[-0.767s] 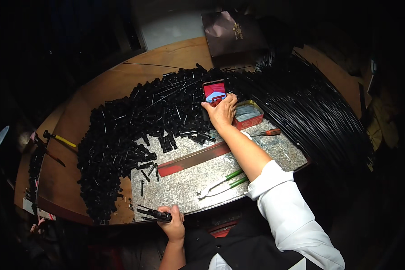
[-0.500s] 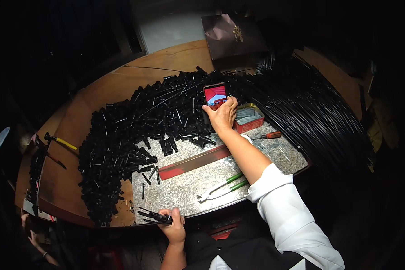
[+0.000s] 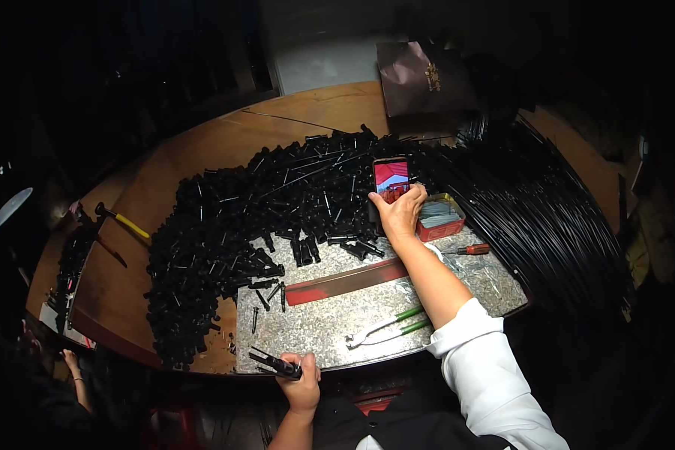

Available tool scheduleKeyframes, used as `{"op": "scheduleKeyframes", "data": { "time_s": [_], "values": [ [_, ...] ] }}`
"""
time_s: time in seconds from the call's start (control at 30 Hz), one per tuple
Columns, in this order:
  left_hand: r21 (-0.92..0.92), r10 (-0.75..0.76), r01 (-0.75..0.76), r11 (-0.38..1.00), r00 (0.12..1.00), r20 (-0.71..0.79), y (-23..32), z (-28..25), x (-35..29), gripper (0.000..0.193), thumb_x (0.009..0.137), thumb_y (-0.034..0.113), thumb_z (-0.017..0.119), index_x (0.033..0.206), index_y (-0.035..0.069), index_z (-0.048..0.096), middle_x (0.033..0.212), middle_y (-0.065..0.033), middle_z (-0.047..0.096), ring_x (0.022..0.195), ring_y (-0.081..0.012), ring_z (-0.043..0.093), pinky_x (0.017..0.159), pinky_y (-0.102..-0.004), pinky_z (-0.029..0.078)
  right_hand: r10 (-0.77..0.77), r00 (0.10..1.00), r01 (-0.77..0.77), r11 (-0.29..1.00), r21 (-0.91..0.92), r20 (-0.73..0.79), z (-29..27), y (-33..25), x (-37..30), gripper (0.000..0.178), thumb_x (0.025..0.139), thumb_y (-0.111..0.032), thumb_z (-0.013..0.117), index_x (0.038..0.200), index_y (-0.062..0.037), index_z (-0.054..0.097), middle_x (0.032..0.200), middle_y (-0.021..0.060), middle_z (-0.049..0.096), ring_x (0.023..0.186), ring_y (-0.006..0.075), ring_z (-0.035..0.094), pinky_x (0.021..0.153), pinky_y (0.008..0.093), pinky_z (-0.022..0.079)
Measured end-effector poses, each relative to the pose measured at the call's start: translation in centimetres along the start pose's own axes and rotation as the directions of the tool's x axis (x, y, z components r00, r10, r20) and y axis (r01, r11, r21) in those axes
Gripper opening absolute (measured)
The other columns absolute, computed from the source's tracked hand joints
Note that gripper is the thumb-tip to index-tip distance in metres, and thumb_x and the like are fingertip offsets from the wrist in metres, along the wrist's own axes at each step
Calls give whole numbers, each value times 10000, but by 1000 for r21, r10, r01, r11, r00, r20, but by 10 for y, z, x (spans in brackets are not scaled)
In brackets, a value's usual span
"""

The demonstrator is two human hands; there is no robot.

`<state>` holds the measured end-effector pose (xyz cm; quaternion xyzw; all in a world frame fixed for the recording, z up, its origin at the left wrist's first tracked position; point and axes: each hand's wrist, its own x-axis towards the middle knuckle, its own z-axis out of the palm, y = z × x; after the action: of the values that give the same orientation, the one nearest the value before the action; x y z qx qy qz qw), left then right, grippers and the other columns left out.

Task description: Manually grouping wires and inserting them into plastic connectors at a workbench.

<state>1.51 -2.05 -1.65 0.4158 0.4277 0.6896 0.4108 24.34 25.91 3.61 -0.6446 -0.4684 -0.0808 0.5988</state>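
Note:
My right hand (image 3: 402,213) reaches forward and is closed round the lower part of a smartphone (image 3: 391,174), its thumb on one side and its fingers on the other. The lit screen shows a red and blue picture. The phone stands among a large heap of black parts (image 3: 225,225). Close to my body, my left hand (image 3: 301,384) grips a black pronged part (image 3: 280,367) just off the front edge of a speckled stone slab (image 3: 337,319). On the slab lie green-handled pincers (image 3: 386,328) and a red-and-brown flat bar (image 3: 345,280).
A red tin (image 3: 441,228) of thin pale strips stands beside my right hand, near a screwdriver (image 3: 472,249). Long black rods (image 3: 540,210) cover the right side. A yellow-handled hammer (image 3: 127,223) lies left; a dark paper bag (image 3: 426,79) stands behind. Another person's hand (image 3: 70,361) shows lower left.
My view has shifted, so the table appears farther right and a little lower. Both hands keep their holds on the phone and the black part.

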Motion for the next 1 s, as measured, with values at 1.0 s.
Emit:
{"op": "scheduleKeyframes", "data": {
  "time_s": [1.0],
  "values": [
    [-18,-13,13,1000,1000,-22,0,2,1,217,860,21,550,800,81,350,554,0,398,416,-72,384,387,-236,358,-67,996,63,996,58,65,-7,12,0,841,608,-328,815,1152,62,307,1200,223,338,1136,379,367,995,422,316]
  ]
}}
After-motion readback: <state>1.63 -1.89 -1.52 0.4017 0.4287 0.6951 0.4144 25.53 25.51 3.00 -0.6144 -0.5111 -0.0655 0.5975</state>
